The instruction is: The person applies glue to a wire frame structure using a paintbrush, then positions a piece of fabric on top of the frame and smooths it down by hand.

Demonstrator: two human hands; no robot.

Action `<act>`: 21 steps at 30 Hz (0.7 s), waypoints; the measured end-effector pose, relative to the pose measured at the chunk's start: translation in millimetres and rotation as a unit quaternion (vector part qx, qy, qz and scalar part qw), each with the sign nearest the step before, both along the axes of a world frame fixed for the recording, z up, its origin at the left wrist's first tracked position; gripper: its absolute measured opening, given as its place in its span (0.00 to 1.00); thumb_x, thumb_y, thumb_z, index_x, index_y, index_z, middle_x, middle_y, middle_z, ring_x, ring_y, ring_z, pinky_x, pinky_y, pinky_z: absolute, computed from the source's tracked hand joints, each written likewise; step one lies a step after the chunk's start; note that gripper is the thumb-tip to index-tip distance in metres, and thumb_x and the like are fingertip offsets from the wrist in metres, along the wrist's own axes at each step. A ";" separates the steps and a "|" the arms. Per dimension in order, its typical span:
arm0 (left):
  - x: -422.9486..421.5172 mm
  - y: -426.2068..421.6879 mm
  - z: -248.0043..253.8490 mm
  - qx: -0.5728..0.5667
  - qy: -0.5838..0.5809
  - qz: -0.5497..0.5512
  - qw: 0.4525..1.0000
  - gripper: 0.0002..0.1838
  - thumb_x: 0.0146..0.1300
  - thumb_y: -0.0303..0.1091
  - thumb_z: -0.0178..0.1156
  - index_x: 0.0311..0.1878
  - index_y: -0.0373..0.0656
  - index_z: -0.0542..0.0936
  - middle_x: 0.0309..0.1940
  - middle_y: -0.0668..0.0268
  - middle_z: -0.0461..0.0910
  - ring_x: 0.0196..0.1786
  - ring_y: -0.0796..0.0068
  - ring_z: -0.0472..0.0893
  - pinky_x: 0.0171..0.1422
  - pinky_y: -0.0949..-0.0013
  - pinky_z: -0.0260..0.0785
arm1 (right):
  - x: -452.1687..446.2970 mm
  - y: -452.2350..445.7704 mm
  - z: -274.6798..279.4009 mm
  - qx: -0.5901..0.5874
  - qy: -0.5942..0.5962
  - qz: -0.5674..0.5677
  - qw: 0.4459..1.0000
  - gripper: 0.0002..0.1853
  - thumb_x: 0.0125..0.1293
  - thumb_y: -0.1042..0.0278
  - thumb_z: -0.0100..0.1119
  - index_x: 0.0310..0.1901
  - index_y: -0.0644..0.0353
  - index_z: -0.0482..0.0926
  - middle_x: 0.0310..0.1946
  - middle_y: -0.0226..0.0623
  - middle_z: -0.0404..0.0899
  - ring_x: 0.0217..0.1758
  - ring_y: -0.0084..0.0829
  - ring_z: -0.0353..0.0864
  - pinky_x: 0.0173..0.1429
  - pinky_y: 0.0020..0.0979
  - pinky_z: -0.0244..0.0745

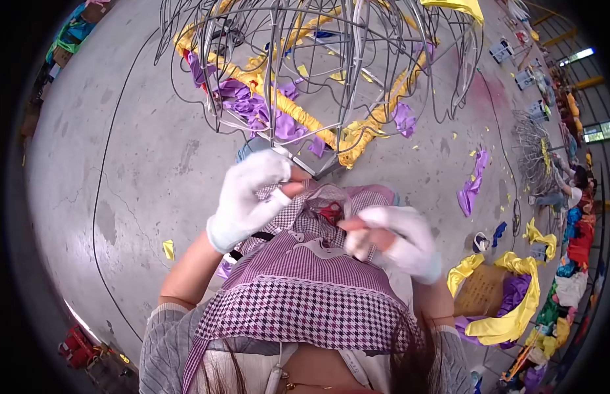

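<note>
Two hands in white gloves with bare fingertips are raised over a checked apron (305,315), just short of a large wire frame (273,98) that rests on the concrete floor (157,184). The left hand (255,197) is close to the frame's nearest corner, its thumb and forefinger nearly meeting; whether its grip pinches anything, I cannot tell. The right hand (397,240) hovers over the lap, fingers curled inward and blurred — its grip cannot be made out either. Between the hands, something with red handles (330,211) lies in the folds of the apron.

Yellow wrapping (305,118) covers the frame's lower bars, which meet in a corner towards the wearer, while bare grey wires arch above. Purple cloth (252,108) lies crumpled among the wires.

On the floor to the right are a purple strip (474,187), a short blue strip (500,231) and an open cardboard box (482,289) with yellow cloth (515,328) draped around its rim. Farther off on that side, another person (570,190) is beside a second wire frame (531,148), near heaps of many-coloured cloth (580,243).
</note>
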State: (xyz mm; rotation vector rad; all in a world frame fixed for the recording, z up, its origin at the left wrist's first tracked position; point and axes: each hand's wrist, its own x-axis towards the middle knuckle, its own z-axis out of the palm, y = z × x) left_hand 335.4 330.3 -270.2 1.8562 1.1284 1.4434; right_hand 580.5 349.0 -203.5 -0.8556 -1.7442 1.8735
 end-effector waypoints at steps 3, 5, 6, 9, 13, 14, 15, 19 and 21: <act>-22.2 -2.3 58.7 0.187 -0.016 0.091 0.978 0.17 0.56 0.41 0.65 0.42 0.37 0.81 0.36 0.64 0.78 0.34 0.74 0.75 0.59 0.55 0.69 | -13.4 6.9 26.9 0.122 0.308 0.057 0.942 0.17 0.72 0.58 0.45 0.39 0.64 0.79 0.23 0.49 0.78 0.17 0.26 0.72 0.25 0.27 0.70; -43.4 -5.3 79.8 0.289 -0.069 0.090 0.951 0.14 0.63 0.44 0.57 0.41 0.42 0.77 0.35 0.64 0.74 0.36 0.72 0.73 0.65 0.43 0.60 | -21.8 10.2 16.5 0.101 0.331 0.064 0.936 0.16 0.70 0.59 0.47 0.40 0.64 0.78 0.24 0.48 0.78 0.18 0.26 0.72 0.27 0.27 0.71; -41.9 -6.2 102.5 0.330 -0.101 0.113 0.932 0.12 0.64 0.43 0.56 0.36 0.43 0.76 0.31 0.68 0.72 0.33 0.75 0.72 0.55 0.51 0.69 | -25.6 9.2 9.7 0.085 0.355 0.068 0.929 0.15 0.69 0.60 0.48 0.40 0.65 0.77 0.25 0.47 0.78 0.19 0.27 0.72 0.28 0.26 0.71; -39.7 -16.8 43.6 0.204 -0.118 0.072 0.969 0.12 0.60 0.35 0.62 0.39 0.36 0.78 0.33 0.61 0.78 0.34 0.72 0.78 0.47 0.67 0.74 | -29.8 -6.3 -14.3 0.021 0.420 0.058 0.905 0.15 0.65 0.61 0.53 0.43 0.66 0.75 0.29 0.43 0.78 0.23 0.28 0.72 0.31 0.24 0.72; -95.8 7.6 83.6 0.229 -0.011 -0.153 0.961 0.47 0.48 0.63 0.64 0.70 0.59 0.59 0.50 0.63 0.80 0.46 0.70 0.80 0.53 0.64 0.64 | -35.3 -10.0 -38.7 -0.008 0.494 0.043 0.868 0.17 0.61 0.63 0.58 0.45 0.68 0.73 0.32 0.39 0.79 0.27 0.28 0.73 0.35 0.23 0.73; -97.1 10.7 79.2 0.218 -0.014 -0.162 0.962 0.47 0.48 0.63 0.64 0.70 0.59 0.59 0.50 0.63 0.80 0.46 0.70 0.80 0.53 0.64 0.64 | -18.3 -7.9 -41.3 -0.010 0.494 0.025 0.869 0.17 0.61 0.63 0.57 0.45 0.68 0.73 0.32 0.39 0.79 0.27 0.28 0.73 0.35 0.23 0.73; -90.6 11.1 75.6 0.208 -0.018 -0.163 0.964 0.47 0.48 0.63 0.64 0.70 0.59 0.59 0.50 0.63 0.80 0.46 0.70 0.80 0.53 0.63 0.64 | -14.6 -2.9 -46.9 -0.014 0.492 0.012 0.870 0.17 0.61 0.63 0.57 0.45 0.68 0.73 0.32 0.38 0.79 0.27 0.28 0.73 0.35 0.23 0.73; -124.1 -0.2 60.0 0.180 -0.030 -0.164 0.969 0.45 0.48 0.61 0.63 0.69 0.58 0.60 0.50 0.63 0.79 0.46 0.70 0.80 0.54 0.63 0.64 | 48.8 -21.4 -43.1 -0.022 0.484 -0.032 0.874 0.17 0.62 0.62 0.56 0.46 0.67 0.73 0.32 0.38 0.79 0.27 0.28 0.73 0.36 0.23 0.72; -121.8 -1.5 55.7 0.168 -0.034 -0.163 0.972 0.44 0.48 0.60 0.63 0.68 0.57 0.60 0.49 0.63 0.79 0.47 0.70 0.80 0.54 0.62 0.63 | 99.8 -7.9 -45.3 -0.025 0.480 -0.050 0.875 0.17 0.62 0.62 0.56 0.47 0.67 0.73 0.32 0.38 0.78 0.27 0.27 0.73 0.36 0.23 0.72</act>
